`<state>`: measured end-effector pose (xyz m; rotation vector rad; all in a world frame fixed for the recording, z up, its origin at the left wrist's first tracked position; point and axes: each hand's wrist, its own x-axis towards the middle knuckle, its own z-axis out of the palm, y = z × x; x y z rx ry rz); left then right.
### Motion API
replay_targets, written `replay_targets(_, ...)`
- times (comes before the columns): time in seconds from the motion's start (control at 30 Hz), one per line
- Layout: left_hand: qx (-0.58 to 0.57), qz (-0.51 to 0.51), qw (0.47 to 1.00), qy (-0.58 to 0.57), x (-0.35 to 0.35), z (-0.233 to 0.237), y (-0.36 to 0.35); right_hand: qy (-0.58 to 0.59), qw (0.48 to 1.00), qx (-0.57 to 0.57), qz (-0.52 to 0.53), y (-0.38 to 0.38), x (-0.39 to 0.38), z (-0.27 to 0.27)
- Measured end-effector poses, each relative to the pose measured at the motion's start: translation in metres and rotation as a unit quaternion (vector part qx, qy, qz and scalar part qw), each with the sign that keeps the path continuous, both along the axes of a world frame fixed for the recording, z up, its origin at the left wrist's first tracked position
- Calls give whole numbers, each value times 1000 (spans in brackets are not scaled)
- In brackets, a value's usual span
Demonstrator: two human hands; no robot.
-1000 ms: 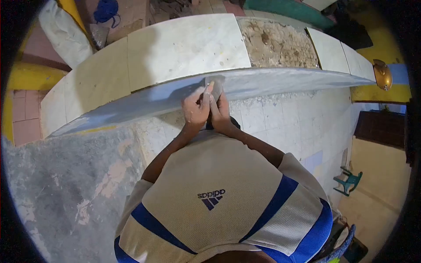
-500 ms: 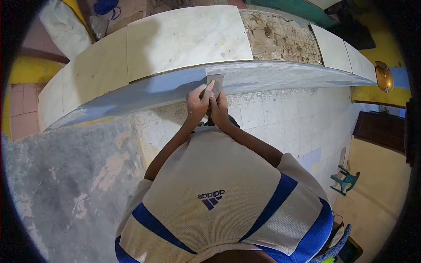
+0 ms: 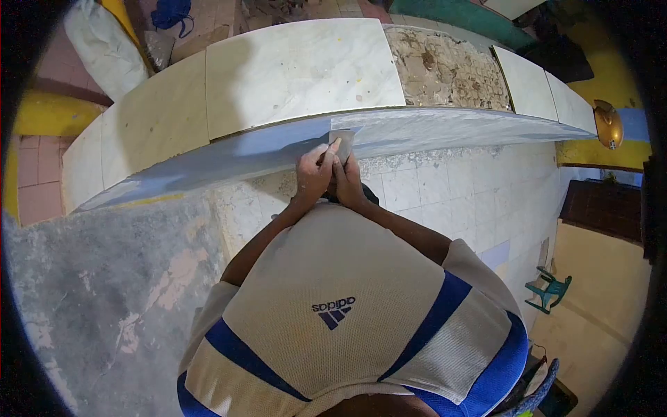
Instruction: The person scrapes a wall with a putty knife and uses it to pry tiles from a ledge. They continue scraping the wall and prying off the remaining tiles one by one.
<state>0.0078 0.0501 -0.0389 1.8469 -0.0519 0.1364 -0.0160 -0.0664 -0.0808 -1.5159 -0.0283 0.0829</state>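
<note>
My left hand [image 3: 315,170] and my right hand [image 3: 350,182] are close together in front of a low wall's face [image 3: 417,128]. Between them is a flat grey rectangular plate [image 3: 342,144], resembling a scraper blade, pressed against the wall. Fingers of both hands are closed on its lower part, with left fingertips laid over its flat side. Pale dust or paste marks the left fingers. Right of the plate the wall is streaked white; to the left it is mostly blue. The plate's lower end is hidden by the hands.
Pale marble-look tiles [image 3: 299,76] cap the wall, with a rough bare patch [image 3: 451,66] among them. A gold rounded object [image 3: 608,126] sits by the wall's right end. A green plastic chair [image 3: 549,289] stands at right. Below are grey concrete [image 3: 111,292] and white floor tiles [image 3: 445,187].
The wall, plate and both hands appear slightly lower in view. Both hands keep their grip, and the plate stays against the wall near the blue-white boundary.
</note>
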Motion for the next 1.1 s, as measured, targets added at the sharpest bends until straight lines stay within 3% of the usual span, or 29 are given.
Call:
replay_targets(0.13,-27,4,995,-94,2,14,-3,-11,1000,7,3,1,3,17)
replay_targets(0.23,-29,-14,998,-48,5,37,3,31,995,93,7,4,16,14)
replay_targets(0.33,3,-41,999,-26,10,35,9,-18,999,40,22,1,23,23)
replay_targets(0.47,-12,-36,999,-24,8,36,8,18,996,78,33,1,21,33)
replay_targets(0.63,-44,-2,999,8,5,31,0,-2,999,29,33,-4,14,8)
replay_targets(0.77,-34,-8,999,8,3,5,-1,96,994,29,31,-10,5,-2)
replay_targets(1.1,-41,-1,999,-4,-1,19,1,2,1000,13,-25,5,-2,15)
